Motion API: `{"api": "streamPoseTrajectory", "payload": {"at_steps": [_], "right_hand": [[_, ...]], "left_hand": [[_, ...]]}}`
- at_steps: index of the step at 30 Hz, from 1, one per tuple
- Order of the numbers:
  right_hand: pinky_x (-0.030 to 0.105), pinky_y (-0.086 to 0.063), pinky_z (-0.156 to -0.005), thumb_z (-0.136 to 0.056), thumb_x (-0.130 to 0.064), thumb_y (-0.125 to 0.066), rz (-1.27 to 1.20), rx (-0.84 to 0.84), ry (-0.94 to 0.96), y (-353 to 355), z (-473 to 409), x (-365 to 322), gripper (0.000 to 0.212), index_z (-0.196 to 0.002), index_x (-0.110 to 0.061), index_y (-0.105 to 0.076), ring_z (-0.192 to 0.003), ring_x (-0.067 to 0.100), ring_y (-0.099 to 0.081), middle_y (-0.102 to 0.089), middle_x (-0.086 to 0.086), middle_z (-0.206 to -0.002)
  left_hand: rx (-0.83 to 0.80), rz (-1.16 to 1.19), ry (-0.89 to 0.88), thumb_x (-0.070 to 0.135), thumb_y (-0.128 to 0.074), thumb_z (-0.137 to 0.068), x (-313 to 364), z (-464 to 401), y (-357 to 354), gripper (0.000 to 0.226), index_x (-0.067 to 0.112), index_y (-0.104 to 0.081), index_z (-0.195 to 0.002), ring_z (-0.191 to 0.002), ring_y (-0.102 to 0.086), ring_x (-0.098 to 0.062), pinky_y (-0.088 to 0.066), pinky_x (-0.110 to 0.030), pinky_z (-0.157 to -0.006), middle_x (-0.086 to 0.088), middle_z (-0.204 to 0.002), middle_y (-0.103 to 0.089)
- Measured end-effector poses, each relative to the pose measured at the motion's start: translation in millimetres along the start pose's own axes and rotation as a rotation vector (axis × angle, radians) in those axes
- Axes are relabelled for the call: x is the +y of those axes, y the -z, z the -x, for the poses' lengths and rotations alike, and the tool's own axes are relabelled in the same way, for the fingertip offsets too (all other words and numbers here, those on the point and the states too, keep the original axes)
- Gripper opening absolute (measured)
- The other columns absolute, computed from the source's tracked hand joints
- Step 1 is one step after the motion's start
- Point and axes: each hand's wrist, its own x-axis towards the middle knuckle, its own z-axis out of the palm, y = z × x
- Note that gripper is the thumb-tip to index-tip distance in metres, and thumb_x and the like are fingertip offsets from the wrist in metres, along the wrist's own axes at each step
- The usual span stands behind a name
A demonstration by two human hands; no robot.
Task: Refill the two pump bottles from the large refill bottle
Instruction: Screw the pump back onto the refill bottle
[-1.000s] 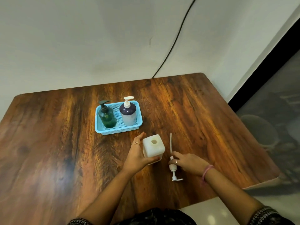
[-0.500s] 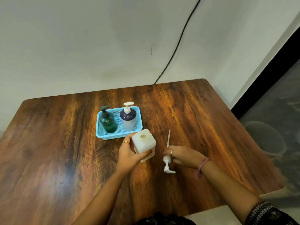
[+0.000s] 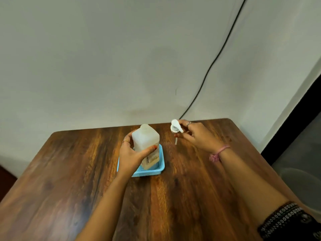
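Wooden worktop (image 3: pixel 182 197), dark grain, fills the near field. Patterned dark sleeve (image 3: pixel 288 221) at the near right edge; pink band (image 3: pixel 219 153) on the right wrist.

Left hand (image 3: pixel 132 156): fingers and thumb wrapped round the large refill bottle (image 3: pixel 145 138), a white translucent square jug, held tilted above the blue basket (image 3: pixel 159 168). Jug and hand hide the basket's contents; the two pump bottles cannot be seen.

Right hand (image 3: pixel 196 136), farther out and apart from the jug: fingers pinch a white pump head (image 3: pixel 175 126), raised clear of the worktop, its dip tube (image 3: pixel 176 141) hanging below.

Far: pale wall (image 3: pixel 104 58) with a black cable (image 3: pixel 213 61) dropping behind the worktop's back edge.
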Motion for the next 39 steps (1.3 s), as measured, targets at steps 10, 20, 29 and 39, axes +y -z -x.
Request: {"api": "streamPoseTrajectory", "payload": {"at_steps": [10, 20, 29, 39], "right_hand": [[0.022, -0.053, -0.070, -0.090, -0.020, -0.062, -0.293, 0.274, 0.240, 86, -79, -93, 0.034, -0.122, -0.010, -0.056, -0.083, 0.013, -0.067, -0.070, 0.001, -0.095], [0.026, -0.051, -0.074, -0.093, -0.018, -0.058, -0.515, 0.280, 0.339, 129, -117, -151, 0.022, -0.114, -0.011, -0.055, -0.081, 0.013, -0.063, -0.070, 0.005, -0.096], [0.026, -0.052, -0.077, -0.094, -0.016, -0.056, -0.507, 0.214, 0.300, 118, -124, -151, 0.022, -0.114, -0.007, -0.055, -0.084, 0.012, -0.064, -0.069, 0.008, -0.099], [0.025, -0.052, -0.075, -0.091, -0.020, -0.060, -0.436, 0.057, 0.234, 103, -120, -145, 0.038, -0.126, -0.013, -0.047, -0.092, 0.009, -0.067, -0.071, 0.005, -0.107]], "left_hand": [[-0.027, 0.008, -0.079, 0.029, -0.086, -0.064, 60, -42, 25, 0.076, 0.025, -0.047, -0.129, -0.099, -0.057, -0.005, -0.050, -0.016, -0.071, 0.011, -0.115, -0.057], [-0.058, -0.036, -0.086, 0.031, -0.086, -0.062, 75, -66, 39, 0.080, 0.021, -0.047, -0.132, -0.099, -0.059, -0.009, -0.051, -0.016, -0.069, 0.005, -0.116, -0.060], [-0.093, 0.000, -0.092, 0.032, -0.086, -0.062, 81, -69, 41, 0.080, 0.023, -0.047, -0.132, -0.101, -0.061, -0.014, -0.055, -0.021, -0.071, 0.004, -0.117, -0.060], [-0.086, 0.042, -0.143, 0.034, -0.086, -0.063, 100, -76, 41, 0.076, 0.025, -0.050, -0.129, -0.101, -0.063, -0.014, -0.057, -0.028, -0.077, 0.005, -0.115, -0.062]]}}
